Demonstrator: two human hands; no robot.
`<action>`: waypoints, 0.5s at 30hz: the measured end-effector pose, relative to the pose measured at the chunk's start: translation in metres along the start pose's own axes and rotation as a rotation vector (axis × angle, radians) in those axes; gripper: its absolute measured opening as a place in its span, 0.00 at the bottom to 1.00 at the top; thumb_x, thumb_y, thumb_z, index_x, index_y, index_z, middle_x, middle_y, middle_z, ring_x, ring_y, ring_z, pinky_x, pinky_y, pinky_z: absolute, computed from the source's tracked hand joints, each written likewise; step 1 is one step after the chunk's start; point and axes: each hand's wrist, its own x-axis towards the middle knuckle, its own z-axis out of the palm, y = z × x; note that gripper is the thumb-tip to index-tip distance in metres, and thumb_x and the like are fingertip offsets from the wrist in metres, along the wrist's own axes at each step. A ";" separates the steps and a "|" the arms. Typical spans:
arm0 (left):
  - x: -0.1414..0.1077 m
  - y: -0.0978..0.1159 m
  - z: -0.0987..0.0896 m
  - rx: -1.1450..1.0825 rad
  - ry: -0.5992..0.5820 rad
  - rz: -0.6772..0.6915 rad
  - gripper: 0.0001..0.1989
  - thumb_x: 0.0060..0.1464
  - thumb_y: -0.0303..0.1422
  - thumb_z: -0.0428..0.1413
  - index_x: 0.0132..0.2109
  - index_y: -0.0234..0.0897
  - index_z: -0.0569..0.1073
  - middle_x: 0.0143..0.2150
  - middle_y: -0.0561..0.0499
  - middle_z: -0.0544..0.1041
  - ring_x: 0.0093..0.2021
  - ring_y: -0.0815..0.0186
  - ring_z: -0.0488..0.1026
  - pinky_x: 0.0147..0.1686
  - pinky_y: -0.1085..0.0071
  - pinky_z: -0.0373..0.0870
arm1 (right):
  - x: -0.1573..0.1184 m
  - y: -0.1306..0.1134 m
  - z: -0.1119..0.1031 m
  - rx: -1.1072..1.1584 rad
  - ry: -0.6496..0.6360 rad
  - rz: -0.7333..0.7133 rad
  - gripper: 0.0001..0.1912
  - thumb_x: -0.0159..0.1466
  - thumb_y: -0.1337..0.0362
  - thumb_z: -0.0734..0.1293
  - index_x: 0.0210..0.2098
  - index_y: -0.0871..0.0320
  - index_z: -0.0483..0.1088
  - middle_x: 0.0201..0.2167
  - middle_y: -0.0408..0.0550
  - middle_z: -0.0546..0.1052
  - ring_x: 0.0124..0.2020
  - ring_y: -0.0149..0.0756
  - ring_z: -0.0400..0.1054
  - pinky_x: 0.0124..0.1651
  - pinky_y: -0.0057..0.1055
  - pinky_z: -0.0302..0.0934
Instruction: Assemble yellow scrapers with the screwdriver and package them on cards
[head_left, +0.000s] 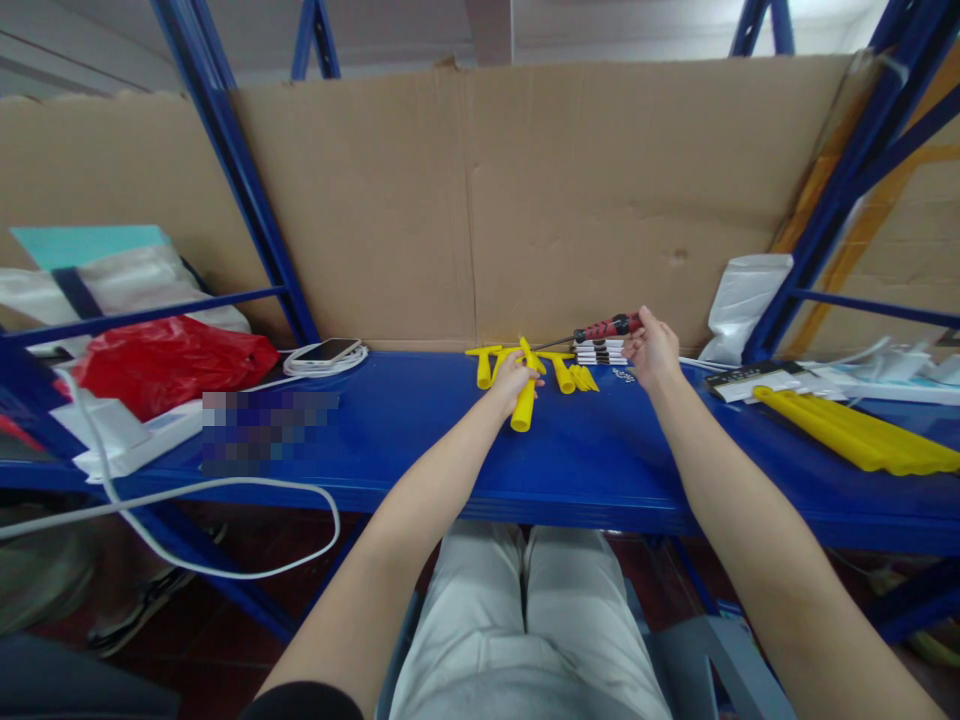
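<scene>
My left hand (pixel 511 380) is closed around a yellow T-shaped plastic piece (pixel 523 408), its hollow tube end pointing down toward me. In my right hand (pixel 652 345) is a screwdriver (pixel 606 327) with a red and black handle, held by its back end. Its thin shaft reaches left to the top of the yellow piece; whether the tip touches is too small to tell. Behind and beside my left hand lie more yellow T-shaped pieces (pixel 564 376). Small yellow parts (pixel 583 378) and a few tiny metal bits (pixel 622 375) rest near my right hand.
White packets (pixel 600 352) are stacked by the cardboard wall (pixel 360 200). Long yellow parts (pixel 855 430) lie on the right of the blue table (pixel 405 420). At left are a phone (pixel 334 350), a red bag (pixel 176 365), a power strip (pixel 154 440) and a cable (pixel 247 482) hanging over the edge.
</scene>
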 end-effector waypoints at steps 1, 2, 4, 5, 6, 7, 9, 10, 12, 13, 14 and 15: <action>0.000 0.000 0.000 0.001 0.000 -0.002 0.35 0.46 0.17 0.51 0.62 0.41 0.58 0.50 0.44 0.72 0.29 0.69 0.76 0.16 0.79 0.63 | 0.001 0.001 0.000 0.000 0.001 0.005 0.28 0.44 0.46 0.75 0.25 0.54 0.55 0.12 0.30 0.56 0.12 0.23 0.52 0.13 0.22 0.47; -0.001 0.001 0.000 0.001 0.000 -0.002 0.35 0.46 0.17 0.51 0.62 0.41 0.58 0.50 0.44 0.72 0.29 0.69 0.76 0.16 0.79 0.63 | 0.001 0.001 0.000 -0.002 0.000 0.009 0.28 0.44 0.46 0.75 0.25 0.54 0.55 0.12 0.30 0.54 0.12 0.23 0.52 0.13 0.23 0.47; -0.002 0.001 0.000 -0.001 -0.002 0.002 0.35 0.46 0.16 0.51 0.62 0.40 0.58 0.50 0.44 0.72 0.28 0.69 0.76 0.16 0.78 0.63 | 0.001 0.001 -0.001 -0.011 -0.004 0.020 0.26 0.46 0.45 0.74 0.26 0.54 0.57 0.11 0.30 0.52 0.11 0.24 0.50 0.13 0.23 0.47; -0.002 0.002 0.000 -0.003 -0.004 0.004 0.35 0.46 0.16 0.51 0.62 0.40 0.58 0.50 0.44 0.72 0.28 0.69 0.76 0.16 0.78 0.62 | 0.001 0.000 0.000 -0.016 -0.009 0.024 0.26 0.47 0.44 0.73 0.26 0.54 0.58 0.11 0.30 0.51 0.11 0.24 0.50 0.13 0.24 0.47; -0.003 0.002 0.000 -0.003 -0.005 0.006 0.35 0.46 0.16 0.51 0.62 0.39 0.58 0.51 0.43 0.72 0.28 0.69 0.76 0.16 0.78 0.62 | 0.000 0.000 0.000 -0.019 -0.016 0.028 0.25 0.48 0.43 0.72 0.27 0.54 0.59 0.11 0.30 0.51 0.12 0.24 0.50 0.13 0.23 0.47; -0.003 0.002 0.000 -0.003 -0.007 0.006 0.35 0.46 0.16 0.51 0.62 0.39 0.58 0.51 0.43 0.72 0.28 0.70 0.76 0.16 0.78 0.62 | -0.001 -0.001 0.000 -0.020 -0.026 0.031 0.25 0.49 0.43 0.71 0.27 0.54 0.60 0.11 0.31 0.51 0.12 0.24 0.50 0.13 0.23 0.47; -0.003 0.002 0.001 0.000 -0.010 0.006 0.35 0.47 0.16 0.51 0.62 0.39 0.58 0.51 0.43 0.72 0.29 0.70 0.76 0.16 0.79 0.62 | -0.002 -0.003 0.001 -0.014 -0.048 0.042 0.24 0.51 0.43 0.70 0.27 0.54 0.60 0.12 0.31 0.52 0.13 0.24 0.52 0.14 0.23 0.48; -0.003 0.002 0.001 0.002 -0.011 0.005 0.35 0.47 0.16 0.51 0.62 0.39 0.58 0.51 0.43 0.72 0.29 0.70 0.76 0.16 0.79 0.62 | -0.003 -0.004 0.001 -0.006 -0.056 0.052 0.23 0.52 0.44 0.70 0.27 0.54 0.60 0.12 0.32 0.53 0.13 0.25 0.53 0.14 0.23 0.48; -0.002 0.002 0.001 0.008 -0.012 0.001 0.35 0.47 0.17 0.50 0.62 0.40 0.58 0.50 0.44 0.72 0.30 0.70 0.76 0.16 0.80 0.62 | -0.004 -0.006 0.003 0.015 -0.062 0.079 0.22 0.54 0.46 0.70 0.27 0.54 0.59 0.13 0.33 0.55 0.15 0.25 0.55 0.15 0.22 0.49; -0.002 0.002 0.001 0.011 -0.012 -0.002 0.34 0.47 0.17 0.50 0.62 0.41 0.58 0.50 0.45 0.73 0.30 0.70 0.77 0.16 0.80 0.62 | -0.004 -0.007 0.003 0.024 -0.060 0.092 0.21 0.54 0.47 0.69 0.26 0.54 0.58 0.14 0.34 0.57 0.15 0.26 0.56 0.15 0.22 0.50; -0.002 0.001 0.001 0.014 -0.009 -0.005 0.34 0.47 0.17 0.51 0.62 0.41 0.58 0.49 0.45 0.73 0.30 0.70 0.77 0.16 0.81 0.63 | -0.005 -0.007 0.004 0.031 -0.057 0.103 0.21 0.55 0.47 0.69 0.26 0.55 0.57 0.14 0.35 0.58 0.16 0.26 0.57 0.16 0.22 0.50; -0.002 0.001 0.001 0.015 -0.004 -0.006 0.34 0.48 0.17 0.51 0.61 0.41 0.58 0.49 0.45 0.73 0.29 0.70 0.77 0.16 0.81 0.63 | -0.005 -0.008 0.004 0.034 -0.056 0.109 0.21 0.56 0.48 0.69 0.26 0.55 0.56 0.15 0.35 0.59 0.16 0.26 0.57 0.16 0.22 0.50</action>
